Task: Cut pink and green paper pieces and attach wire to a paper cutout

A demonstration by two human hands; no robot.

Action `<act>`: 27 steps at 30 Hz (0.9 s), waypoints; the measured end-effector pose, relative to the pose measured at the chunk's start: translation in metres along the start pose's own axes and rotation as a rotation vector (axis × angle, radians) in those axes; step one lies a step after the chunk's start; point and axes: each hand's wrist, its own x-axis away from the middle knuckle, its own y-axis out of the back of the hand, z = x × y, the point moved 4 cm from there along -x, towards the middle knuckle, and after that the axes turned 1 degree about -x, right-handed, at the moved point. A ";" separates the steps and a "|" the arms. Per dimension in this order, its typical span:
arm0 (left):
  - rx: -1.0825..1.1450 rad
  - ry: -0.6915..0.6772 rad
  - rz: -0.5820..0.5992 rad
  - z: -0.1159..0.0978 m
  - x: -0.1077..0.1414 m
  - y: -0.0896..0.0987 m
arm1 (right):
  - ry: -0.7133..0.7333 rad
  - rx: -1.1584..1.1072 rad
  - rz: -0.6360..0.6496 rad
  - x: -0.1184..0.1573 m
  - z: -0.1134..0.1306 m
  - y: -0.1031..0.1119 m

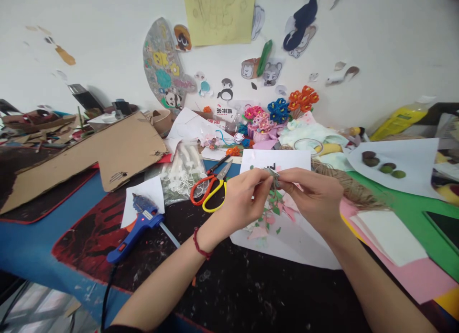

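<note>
Above a white paper sheet (304, 249), my left hand (244, 199) and my right hand (315, 194) meet fingertip to fingertip. Both are closed in a pinch on a small grey-green piece (273, 175). It is mostly covered by the fingers, so its exact kind cannot be made out. Pink and green paper scraps (270, 220) lie on the sheet just beneath. Left of my left hand are scissors (211, 187) with one red and one yellow handle, blades apart. Farther left, a blue hot glue gun (138, 232) rests with its nozzle on a small white paper.
Cardboard (125, 149) covers the left side. A bag of white strings (181, 172) lies behind the scissors. Crafted flowers (263, 120) stand against the wall. At right are a twine bundle (353, 187), stacked coloured paper (405, 271) and a sheet with several round green-brown pieces (387, 169).
</note>
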 end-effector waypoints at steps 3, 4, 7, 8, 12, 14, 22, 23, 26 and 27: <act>-0.108 -0.101 0.006 -0.002 0.001 0.000 | 0.043 0.056 0.003 0.001 0.000 0.001; -0.121 -0.115 0.003 -0.002 0.001 0.000 | 0.056 0.072 0.003 0.002 0.000 0.001; -0.075 -0.067 -0.016 -0.002 0.003 -0.002 | 0.099 0.108 -0.005 0.003 0.000 0.002; -0.037 -0.021 -0.020 -0.002 0.003 -0.003 | 0.112 0.116 -0.007 0.003 0.000 0.002; 0.171 0.223 -0.012 0.000 0.006 -0.009 | 0.126 0.144 -0.027 0.005 0.001 0.001; 0.235 0.298 -0.012 0.000 0.008 -0.011 | 0.114 0.148 -0.032 0.006 0.001 0.001; -0.122 -0.079 -0.056 -0.005 0.007 -0.005 | 0.035 0.050 -0.026 0.004 0.003 0.000; -0.165 -0.135 -0.050 -0.005 0.007 -0.004 | 0.017 0.031 -0.022 0.004 0.003 0.000; -0.241 -0.271 -0.033 -0.007 0.006 -0.004 | -0.028 -0.018 -0.009 0.003 0.003 0.000; -0.249 -0.290 -0.034 -0.008 0.006 -0.004 | -0.042 -0.032 -0.004 0.003 0.003 0.000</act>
